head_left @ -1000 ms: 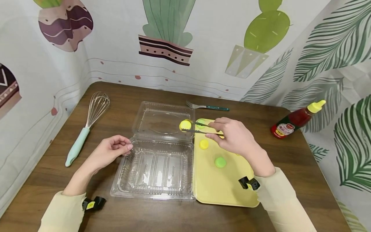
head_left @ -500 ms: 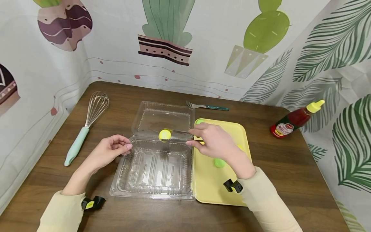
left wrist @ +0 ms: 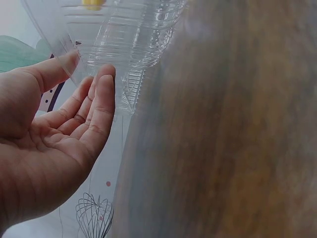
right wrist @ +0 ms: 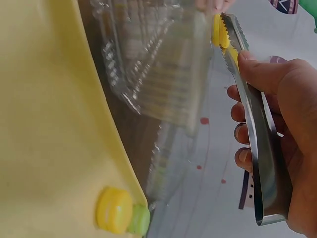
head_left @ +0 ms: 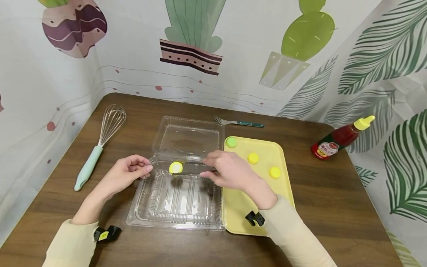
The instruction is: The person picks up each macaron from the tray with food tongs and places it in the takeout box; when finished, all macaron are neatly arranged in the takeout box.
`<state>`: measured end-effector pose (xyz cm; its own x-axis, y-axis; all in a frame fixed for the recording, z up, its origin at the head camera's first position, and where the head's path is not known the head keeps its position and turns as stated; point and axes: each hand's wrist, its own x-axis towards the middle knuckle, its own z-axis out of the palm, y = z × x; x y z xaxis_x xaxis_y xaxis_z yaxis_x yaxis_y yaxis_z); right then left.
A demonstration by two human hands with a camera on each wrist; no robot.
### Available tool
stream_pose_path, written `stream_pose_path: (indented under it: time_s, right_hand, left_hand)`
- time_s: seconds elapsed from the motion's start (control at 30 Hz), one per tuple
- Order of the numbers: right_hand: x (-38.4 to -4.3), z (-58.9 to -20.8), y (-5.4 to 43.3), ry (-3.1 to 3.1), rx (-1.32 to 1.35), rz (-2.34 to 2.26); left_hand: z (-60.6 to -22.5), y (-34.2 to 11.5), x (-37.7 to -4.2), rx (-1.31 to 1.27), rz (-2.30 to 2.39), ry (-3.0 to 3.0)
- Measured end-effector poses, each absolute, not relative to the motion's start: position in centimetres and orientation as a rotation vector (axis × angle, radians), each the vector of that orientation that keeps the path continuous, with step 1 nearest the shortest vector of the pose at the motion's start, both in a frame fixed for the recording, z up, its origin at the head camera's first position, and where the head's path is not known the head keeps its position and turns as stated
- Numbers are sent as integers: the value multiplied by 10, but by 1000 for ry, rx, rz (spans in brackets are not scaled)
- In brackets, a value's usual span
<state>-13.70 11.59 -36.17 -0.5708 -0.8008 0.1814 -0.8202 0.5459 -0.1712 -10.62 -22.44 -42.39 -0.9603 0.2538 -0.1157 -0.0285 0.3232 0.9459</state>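
A yellow macaron (head_left: pixel 175 167) sits between the serrated tips of metal tongs (right wrist: pixel 267 173), above the back left part of a hinged clear plastic food container (head_left: pixel 173 223). My right hand (head_left: pixel 230 170) grips the tongs around their arms. At the container's back left corner, my left hand (head_left: pixel 128 172) pinches the rim, thumb on one side and fingers on the other in the left wrist view. The lid (head_left: pixel 188 139) lies folded back. On the yellow tray (head_left: pixel 238 211) rest two yellow macarons (head_left: pixel 252 158) and a green macaron (head_left: pixel 231 142); my right arm covers part of it.
A whisk (head_left: pixel 91 163) with a pale green handle lies at the left. Behind the lid and tray is a fork (head_left: pixel 247 124). A red sauce bottle (head_left: pixel 338 141) with a yellow cap stands at the back right, near the patterned cloth (head_left: pixel 240 37).
My right hand has carried the tongs and yellow macaron left and toward me, from over the tray's edge to over the container. My left hand has stayed at the rim.
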Motion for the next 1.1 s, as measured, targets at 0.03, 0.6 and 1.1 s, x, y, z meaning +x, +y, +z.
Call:
stream_pose_path:
  time_s: [0.03,0.6,1.1]
  right_hand:
    - [-137,-363,114,-2695,1418,361]
    - [-133,-382,86,-2796,1499,280]
    - [-129,-392,78,-2789,1495,177]
  left_hand:
    - [-424,-225,-106,205,1686,2345]
    - [-423,-225,-105,213,1692,2330]
    - [-424,-225,-106,223,1698,2326]
